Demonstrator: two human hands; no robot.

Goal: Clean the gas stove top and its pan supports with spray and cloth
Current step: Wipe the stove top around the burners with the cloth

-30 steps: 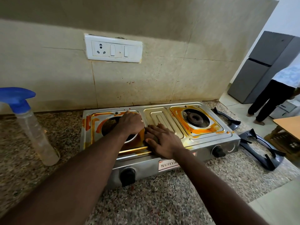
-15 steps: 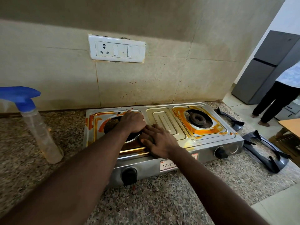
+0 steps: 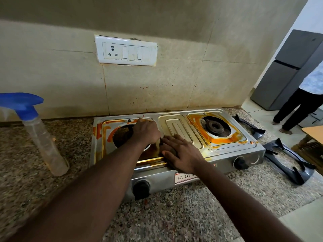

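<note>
Gas stove (image 3: 176, 127), frame centre, on the table (image 3: 174, 215). Left hand (image 3: 146, 131) still bunched round a pale cloth (image 3: 158, 143) at the left burner (image 3: 122, 135). Right hand (image 3: 181, 154) flat beside it, barely moved. Orange stains (image 3: 220, 139) remain at right. Pan supports (image 3: 303, 178) lie removed, lower right.

One gas stove (image 3: 176, 127), two knobs (image 3: 141, 189) (image 3: 240, 162), two pan supports (image 3: 251, 127) (image 3: 299, 178), one spray bottle (image 3: 43, 142), one cloth (image 3: 177, 136), two hands (image 3: 147, 131) (image 3: 181, 154)

Layout: stove (image 3: 176, 127) on counter (image 3: 174, 217), back to the wall. Spray bottle (image 3: 43, 142) stands on counter left of it, well apart. Far pan support (image 3: 250, 126) and near pan support (image 3: 288, 163) lie on counter to its right. My left hand (image 3: 146, 131) sits at the left burner opening, my right hand (image 3: 181, 154) just beside it, nearer the front edge.
</note>
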